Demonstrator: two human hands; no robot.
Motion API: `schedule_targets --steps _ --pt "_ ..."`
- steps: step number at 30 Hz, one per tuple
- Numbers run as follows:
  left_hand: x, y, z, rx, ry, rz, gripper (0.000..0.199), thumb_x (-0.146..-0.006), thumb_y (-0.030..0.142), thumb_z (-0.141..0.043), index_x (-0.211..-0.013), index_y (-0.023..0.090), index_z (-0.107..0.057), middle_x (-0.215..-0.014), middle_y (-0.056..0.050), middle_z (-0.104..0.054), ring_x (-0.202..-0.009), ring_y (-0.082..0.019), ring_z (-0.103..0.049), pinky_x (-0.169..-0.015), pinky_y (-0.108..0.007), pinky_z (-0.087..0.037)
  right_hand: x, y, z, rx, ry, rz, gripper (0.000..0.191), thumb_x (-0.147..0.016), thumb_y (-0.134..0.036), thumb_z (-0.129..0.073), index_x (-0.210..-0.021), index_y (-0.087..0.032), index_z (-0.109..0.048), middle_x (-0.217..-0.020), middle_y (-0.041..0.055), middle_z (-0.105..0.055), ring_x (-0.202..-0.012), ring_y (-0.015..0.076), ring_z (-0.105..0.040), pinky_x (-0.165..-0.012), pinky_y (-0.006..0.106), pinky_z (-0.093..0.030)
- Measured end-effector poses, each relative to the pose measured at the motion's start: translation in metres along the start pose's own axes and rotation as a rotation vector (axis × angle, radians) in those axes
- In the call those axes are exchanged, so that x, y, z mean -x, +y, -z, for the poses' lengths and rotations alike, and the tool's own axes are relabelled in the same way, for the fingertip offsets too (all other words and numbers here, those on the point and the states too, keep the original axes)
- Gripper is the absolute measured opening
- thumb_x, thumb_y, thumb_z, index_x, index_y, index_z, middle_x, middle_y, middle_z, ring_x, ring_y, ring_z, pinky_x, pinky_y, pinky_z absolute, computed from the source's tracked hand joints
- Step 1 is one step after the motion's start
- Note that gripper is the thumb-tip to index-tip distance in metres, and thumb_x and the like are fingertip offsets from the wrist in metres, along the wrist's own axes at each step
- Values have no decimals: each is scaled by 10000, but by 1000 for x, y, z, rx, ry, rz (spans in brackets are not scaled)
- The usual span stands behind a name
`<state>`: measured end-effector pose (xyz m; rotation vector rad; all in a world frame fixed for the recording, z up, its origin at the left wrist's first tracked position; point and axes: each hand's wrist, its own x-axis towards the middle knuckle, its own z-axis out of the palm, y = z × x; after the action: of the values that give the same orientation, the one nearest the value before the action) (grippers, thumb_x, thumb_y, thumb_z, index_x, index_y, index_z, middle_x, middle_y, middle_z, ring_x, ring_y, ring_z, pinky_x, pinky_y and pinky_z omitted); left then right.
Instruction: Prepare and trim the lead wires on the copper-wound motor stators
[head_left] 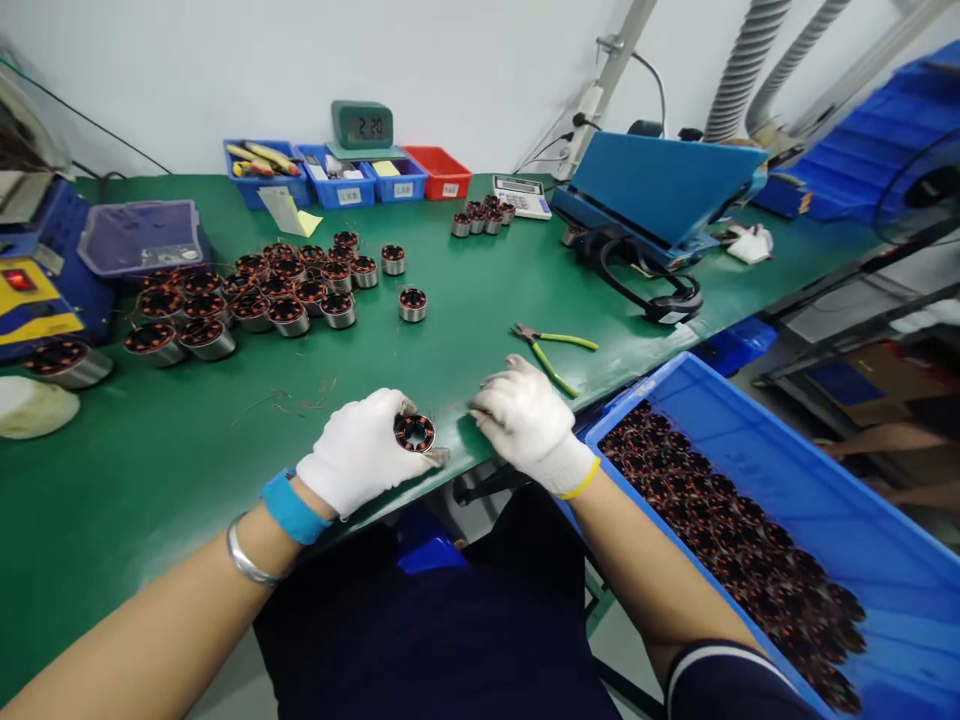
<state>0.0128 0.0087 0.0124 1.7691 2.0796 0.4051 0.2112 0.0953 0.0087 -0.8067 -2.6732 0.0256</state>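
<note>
Left hand (360, 448) fingers gripping stator (415, 433) at table edge, right hand (525, 418) curled, resting alongside

Both arms reach forward, bare forearms, white gloves on both hands. Left hand (364, 450) sits at the near edge of the green table (187, 450), fingers curled closed around a small round part, palm turned inward; blue cuff and a metal bangle on the left wrist. Right hand (525, 415) rests palm down on the same table edge, just right of the left hand, fingers bent and loosely spread, holding nothing visible; yellow cuff band.
</note>
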Motion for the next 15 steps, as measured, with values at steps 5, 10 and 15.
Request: schedule_targets --steps 5,10,15 --pt "2 6 0 -113 3 85 402 -669 587 -545 -829 219 -515 -796 -48 -630 -751 -274 -635 -607 -341 -429 -12 -38 0 -309 -165 -473 337 -762 -525 -644 -739 -194 -587 -711 14 -607 -648 154 -531 -549 266 -334" --pt "5 5 1 -132 36 95 436 -682 646 -512 -754 221 -454 -717 -47 -597 -696 -269 -621 -570 -332 -392 -26 -40 -12 -457 -260 -425 299 -912 -369 -435 -691 -182 -514 -613 -11 -540 -572 117 -477 -520 249 -262" --pt "4 4 1 -132 41 103 512 -683 711 -485 -793 212 -474 -758 -61 -619 -723 -278 -636 -577 -337 -395 -6 -17 -2 -202 -107 -473 277 -907 -359 -429 -720 -185 -536 -662 21 -570 -608 154 -526 -578 280 -361"
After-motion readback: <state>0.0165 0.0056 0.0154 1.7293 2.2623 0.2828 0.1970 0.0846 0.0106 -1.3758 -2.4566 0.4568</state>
